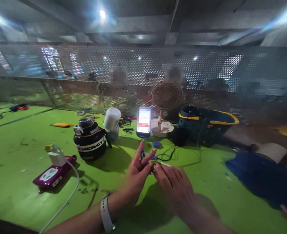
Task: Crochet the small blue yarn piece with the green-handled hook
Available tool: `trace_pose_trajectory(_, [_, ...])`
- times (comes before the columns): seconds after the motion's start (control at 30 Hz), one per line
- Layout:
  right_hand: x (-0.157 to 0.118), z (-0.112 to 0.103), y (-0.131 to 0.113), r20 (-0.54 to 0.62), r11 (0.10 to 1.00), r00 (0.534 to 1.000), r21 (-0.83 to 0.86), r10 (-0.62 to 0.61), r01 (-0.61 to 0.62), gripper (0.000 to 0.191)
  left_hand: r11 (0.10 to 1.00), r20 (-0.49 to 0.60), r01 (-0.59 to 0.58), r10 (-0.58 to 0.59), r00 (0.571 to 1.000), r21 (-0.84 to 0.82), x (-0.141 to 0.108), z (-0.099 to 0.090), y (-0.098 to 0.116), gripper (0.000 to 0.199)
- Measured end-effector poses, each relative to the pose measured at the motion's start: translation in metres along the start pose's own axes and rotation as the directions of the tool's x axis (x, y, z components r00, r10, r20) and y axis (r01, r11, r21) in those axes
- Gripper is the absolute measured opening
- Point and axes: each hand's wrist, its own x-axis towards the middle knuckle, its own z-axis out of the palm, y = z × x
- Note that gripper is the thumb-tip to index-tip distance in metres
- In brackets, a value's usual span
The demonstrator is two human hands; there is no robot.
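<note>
My left hand (pixel 136 174) is over the green table, its index finger stretched forward. Its thumb and other fingers pinch a strand of grey-blue yarn (pixel 191 164), which trails across the table from the right. Close against it, my right hand (pixel 177 187) has its fingers closed on a slim pale-handled tool (pixel 166 164) that looks like a crochet hook. Whatever small piece lies between the fingertips is mostly hidden. Just beyond the hands, a lit phone (pixel 143 122) stands upright. A small blue-purple bundle (pixel 156 144) rests to the right of the phone.
A black jug (pixel 90 143) and a purple power strip (pixel 49 177) with a white cable stand left. Behind are a white container (pixel 112 118), a fan (pixel 166 96) and a dark green basket (pixel 194 125). Dark blue cloth (pixel 260 178) lies right. A perforated screen (pixel 133 65) backs the table.
</note>
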Motion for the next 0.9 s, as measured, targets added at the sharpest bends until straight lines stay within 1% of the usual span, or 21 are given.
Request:
trace_pose_trajectory(0.1, [0.0, 0.0, 0.004, -0.029, 0.999, 0.999, 0.046, 0.018, -0.016, 0.02, 1.0, 0.008, 0.017, -0.017, 1.0, 0.012, 0.001, -0.001, 0.002, 0.094])
trace_pose_trajectory(0.27, [-0.003, 0.0, 0.013, -0.044, 0.99, 0.999, 0.143, 0.008, -0.002, 0.022, 0.999, 0.054, 0.017, -0.019, 0.998, 0.048, 0.0, 0.0, 0.006, 0.093])
trace_pose_trajectory(0.4, [-0.003, -0.004, 0.022, -0.036, 0.989, 0.999, 0.146, -0.008, 0.014, 0.023, 0.999, 0.078, 0.01, -0.014, 0.997, 0.043, 0.0, -0.001, 0.007, 0.089])
trace_pose_trajectory(0.5, [-0.003, -0.006, 0.029, -0.051, 0.992, 0.999, 0.128, -0.014, 0.021, 0.024, 0.999, 0.095, 0.024, -0.027, 0.995, 0.037, 0.002, -0.003, 0.005, 0.087])
trace_pose_trajectory(0.57, [-0.003, -0.006, 0.032, -0.052, 0.988, 0.999, 0.153, -0.016, 0.024, 0.026, 0.999, 0.103, 0.032, -0.035, 0.994, 0.032, 0.003, -0.004, 0.005, 0.085])
trace_pose_trajectory(0.67, [-0.004, -0.006, 0.036, -0.029, 0.96, 0.998, 0.276, 0.054, -0.044, 0.032, 0.999, 0.096, 0.033, -0.035, 0.995, 0.025, 0.004, -0.005, 0.003, 0.084])
trace_pose_trajectory(0.73, [-0.004, -0.006, 0.036, -0.028, 0.925, 0.993, 0.366, 0.116, -0.098, 0.032, 0.999, 0.093, 0.032, -0.034, 0.995, 0.025, 0.004, -0.005, 0.003, 0.085])
trace_pose_trajectory(0.8, [-0.003, -0.008, 0.036, -0.002, 0.887, 0.988, 0.439, 0.157, -0.141, 0.03, 0.999, 0.108, 0.032, -0.035, 0.994, 0.027, 0.004, -0.005, 0.003, 0.088])
trace_pose_trajectory(0.87, [-0.002, -0.011, 0.034, 0.054, 0.829, 0.976, 0.519, 0.212, -0.209, 0.031, 0.999, 0.134, 0.029, -0.033, 0.991, 0.031, 0.004, -0.005, 0.004, 0.09])
trace_pose_trajectory(0.9, [-0.001, -0.012, 0.033, 0.092, 0.781, 0.961, 0.566, 0.26, -0.265, 0.031, 0.999, 0.148, 0.027, -0.032, 0.988, 0.036, 0.004, -0.005, 0.004, 0.091])
